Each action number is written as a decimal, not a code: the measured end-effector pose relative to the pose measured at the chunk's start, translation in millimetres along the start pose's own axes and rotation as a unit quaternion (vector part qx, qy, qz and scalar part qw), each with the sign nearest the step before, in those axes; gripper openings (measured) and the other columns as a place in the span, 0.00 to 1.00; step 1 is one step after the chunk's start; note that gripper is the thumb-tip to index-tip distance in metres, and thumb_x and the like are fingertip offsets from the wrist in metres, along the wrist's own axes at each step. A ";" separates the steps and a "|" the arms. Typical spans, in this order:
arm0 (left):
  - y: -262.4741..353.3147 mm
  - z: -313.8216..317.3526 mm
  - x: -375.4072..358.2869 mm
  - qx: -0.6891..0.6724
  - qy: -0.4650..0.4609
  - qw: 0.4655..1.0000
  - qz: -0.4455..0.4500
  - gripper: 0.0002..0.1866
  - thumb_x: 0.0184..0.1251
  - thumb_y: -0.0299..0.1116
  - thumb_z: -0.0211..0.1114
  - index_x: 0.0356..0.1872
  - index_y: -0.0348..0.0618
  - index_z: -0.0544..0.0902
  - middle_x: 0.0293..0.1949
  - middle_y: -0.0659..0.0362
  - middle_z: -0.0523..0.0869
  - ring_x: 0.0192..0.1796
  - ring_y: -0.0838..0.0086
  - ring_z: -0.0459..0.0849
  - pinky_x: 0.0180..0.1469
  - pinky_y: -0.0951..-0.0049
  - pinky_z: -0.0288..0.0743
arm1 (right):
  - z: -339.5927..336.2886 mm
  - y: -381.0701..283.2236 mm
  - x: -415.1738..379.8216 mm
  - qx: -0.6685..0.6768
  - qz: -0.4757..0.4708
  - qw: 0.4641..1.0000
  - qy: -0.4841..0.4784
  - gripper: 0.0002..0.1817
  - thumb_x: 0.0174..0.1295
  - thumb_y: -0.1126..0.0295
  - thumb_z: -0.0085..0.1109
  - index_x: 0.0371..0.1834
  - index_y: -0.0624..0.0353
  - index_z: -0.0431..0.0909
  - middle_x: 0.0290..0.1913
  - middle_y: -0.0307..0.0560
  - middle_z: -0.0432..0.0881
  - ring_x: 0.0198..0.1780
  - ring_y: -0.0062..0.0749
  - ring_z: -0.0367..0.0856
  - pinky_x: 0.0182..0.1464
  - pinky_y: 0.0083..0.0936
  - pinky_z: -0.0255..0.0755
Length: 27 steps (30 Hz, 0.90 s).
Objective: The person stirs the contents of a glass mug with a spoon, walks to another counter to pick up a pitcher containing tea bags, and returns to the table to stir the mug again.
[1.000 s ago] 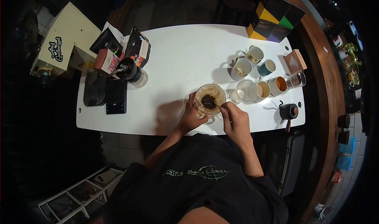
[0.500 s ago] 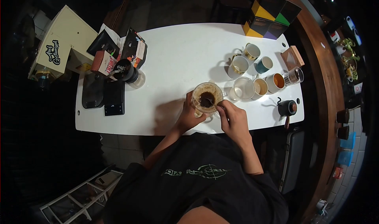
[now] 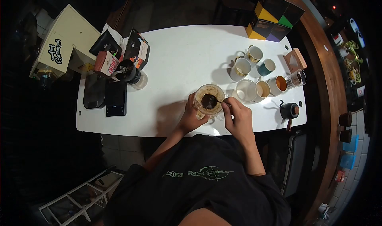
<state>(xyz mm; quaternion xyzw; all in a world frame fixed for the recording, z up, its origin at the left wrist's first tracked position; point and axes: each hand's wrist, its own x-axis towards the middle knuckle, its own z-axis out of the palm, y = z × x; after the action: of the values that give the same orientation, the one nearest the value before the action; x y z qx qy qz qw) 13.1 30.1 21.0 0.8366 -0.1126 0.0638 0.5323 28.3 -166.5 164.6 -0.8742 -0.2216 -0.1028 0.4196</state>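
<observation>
Near the table's front edge is a clear coffee dripper [image 3: 197, 105], lined with a stained paper filter [image 3: 210, 89]. Dark wet coffee [image 3: 209, 101] lies at the bottom of the filter. My left hand [image 3: 191, 116] is closed around the dripper's left side, thumb toward the front. My right hand [image 3: 240, 116] pinches the handle of a thin spoon [image 3: 219, 102] at the dripper's right rim. The spoon's bowl end is down in the coffee and hidden. What stands beneath the dripper is mostly covered by it and my left hand.
Right of the dripper stand a glass server [image 3: 246, 90] and several cups [image 3: 267, 67]. A black gooseneck kettle [image 3: 289, 110] sits at the right edge. On the left are a black scale [image 3: 116, 104], a hand grinder [image 3: 127, 71], coffee bags [image 3: 136, 49] and a cream-coloured machine [image 3: 67, 39].
My right hand has shifted slightly right and the spoon with it, now against the right side of the filter. My left hand keeps its hold on the dripper.
</observation>
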 end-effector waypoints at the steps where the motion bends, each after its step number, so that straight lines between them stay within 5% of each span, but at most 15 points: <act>1: -0.7 -0.3 -0.4 0.000 0.001 1.000 -0.001 0.40 0.55 0.37 0.77 0.70 0.39 0.70 0.69 0.46 0.66 0.71 0.48 0.68 0.71 0.51 0.64 | 2.1 0.3 -1.0 0.015 0.003 1.000 -0.007 0.03 0.69 0.74 0.61 0.40 0.61 0.77 0.32 0.51 0.81 0.28 0.50 0.81 0.29 0.39 0.73; 23: -0.2 0.7 0.7 -0.017 -0.001 1.000 -0.009 0.43 0.54 0.37 0.78 0.72 0.41 0.68 0.69 0.46 0.65 0.72 0.48 0.67 0.72 0.50 0.62 | 2.6 4.1 -3.0 0.036 -0.010 0.999 0.000 0.04 0.65 0.76 0.64 0.40 0.61 0.79 0.33 0.50 0.79 0.28 0.50 0.81 0.28 0.38 0.72; 27: -1.4 0.9 -1.1 -0.018 -0.003 1.000 -0.012 0.43 0.54 0.39 0.78 0.72 0.41 0.68 0.69 0.46 0.65 0.72 0.49 0.66 0.72 0.50 0.62 | 0.1 2.4 -2.5 0.005 -0.022 1.000 0.019 0.01 0.67 0.81 0.60 0.39 0.66 0.80 0.33 0.50 0.80 0.25 0.42 0.81 0.29 0.31 0.73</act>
<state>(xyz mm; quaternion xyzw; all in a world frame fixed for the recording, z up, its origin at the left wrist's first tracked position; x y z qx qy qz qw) 12.4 30.0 19.2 0.8282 -0.1050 0.0531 0.5480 27.2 -168.5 161.9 -0.8647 -0.2337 -0.1275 0.4259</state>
